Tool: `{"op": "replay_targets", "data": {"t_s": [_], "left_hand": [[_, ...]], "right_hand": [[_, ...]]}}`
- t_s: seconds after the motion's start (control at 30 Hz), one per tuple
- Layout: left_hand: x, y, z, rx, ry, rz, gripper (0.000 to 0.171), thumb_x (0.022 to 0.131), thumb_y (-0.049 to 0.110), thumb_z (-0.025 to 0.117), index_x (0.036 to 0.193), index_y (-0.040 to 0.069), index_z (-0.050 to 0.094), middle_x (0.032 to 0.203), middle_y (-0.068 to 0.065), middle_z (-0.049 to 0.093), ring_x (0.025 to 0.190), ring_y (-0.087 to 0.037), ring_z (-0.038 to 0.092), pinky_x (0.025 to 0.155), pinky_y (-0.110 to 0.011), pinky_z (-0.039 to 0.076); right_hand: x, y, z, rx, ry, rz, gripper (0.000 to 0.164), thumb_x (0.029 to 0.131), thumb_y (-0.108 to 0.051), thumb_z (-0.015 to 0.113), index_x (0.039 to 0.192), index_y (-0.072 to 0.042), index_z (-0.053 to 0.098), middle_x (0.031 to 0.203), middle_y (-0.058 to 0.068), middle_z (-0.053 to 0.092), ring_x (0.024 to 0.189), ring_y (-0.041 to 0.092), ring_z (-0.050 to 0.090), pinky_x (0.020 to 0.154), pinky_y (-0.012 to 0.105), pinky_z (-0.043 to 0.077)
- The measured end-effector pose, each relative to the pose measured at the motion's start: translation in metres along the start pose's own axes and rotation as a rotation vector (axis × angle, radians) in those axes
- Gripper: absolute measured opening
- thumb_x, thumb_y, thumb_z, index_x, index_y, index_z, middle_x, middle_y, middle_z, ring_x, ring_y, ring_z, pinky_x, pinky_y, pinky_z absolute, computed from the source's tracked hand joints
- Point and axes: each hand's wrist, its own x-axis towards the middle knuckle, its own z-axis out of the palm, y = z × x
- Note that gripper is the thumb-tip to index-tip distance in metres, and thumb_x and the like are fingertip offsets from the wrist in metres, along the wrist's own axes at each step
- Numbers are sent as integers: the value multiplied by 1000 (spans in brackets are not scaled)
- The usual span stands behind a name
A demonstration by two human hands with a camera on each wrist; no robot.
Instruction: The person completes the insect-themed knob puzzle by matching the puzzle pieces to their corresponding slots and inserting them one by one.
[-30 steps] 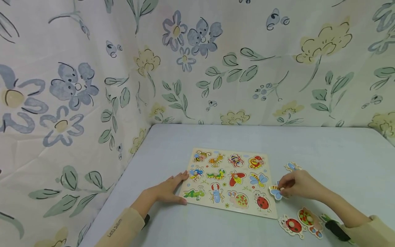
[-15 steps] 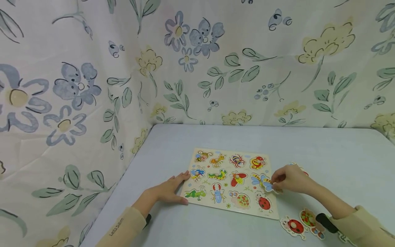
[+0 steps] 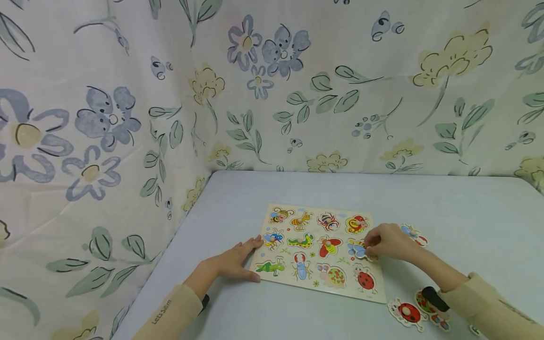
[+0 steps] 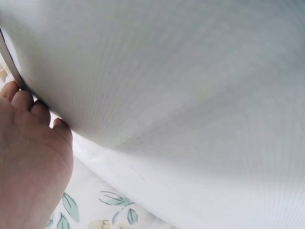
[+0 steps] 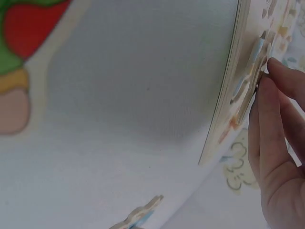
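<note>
My right hand (image 3: 388, 242) pinches a blue-winged dragonfly puzzle piece (image 3: 359, 252) with a striped body. It is over the matching printed picture at the right side of the wooden insect puzzle board (image 3: 352, 293). In the right wrist view, thumb and fingertips hold the piece (image 5: 248, 102) close over the board, slightly tilted. My left hand (image 3: 235, 261) rests at the board's left edge, fingers extended and thumb near the front corner. The left wrist view shows that hand (image 4: 33, 148) from its side. Several knobbed insect pieces sit in the board.
A ladybug piece (image 3: 407, 312) and a snail piece (image 3: 425, 306) lie on the table right of the board, the snail partly behind the wristband. A blue-and-red beetle piece (image 3: 413, 235) lies beyond the right wrist. Another piece (image 3: 475, 329) shows beneath the sleeve. A floral curtain (image 3: 272, 118) hangs behind.
My right hand has carried the dragonfly piece left from the table beside the board onto its right side. The beetle piece has come into fuller view. The left hand stays put.
</note>
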Motion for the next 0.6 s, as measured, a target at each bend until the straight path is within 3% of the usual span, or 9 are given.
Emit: {"op": "replay_targets", "data": {"t_s": [0.6], "left_hand": [[0, 1, 0, 9, 1, -3, 101, 77, 49, 78, 155, 12, 25, 162, -5, 17, 147, -29, 16, 119, -48, 15]], "right_hand": [[12, -4, 6, 19, -26, 0, 9, 80, -8, 77, 77, -9, 69, 70, -6, 59, 65, 12, 49, 54, 22, 44]]}}
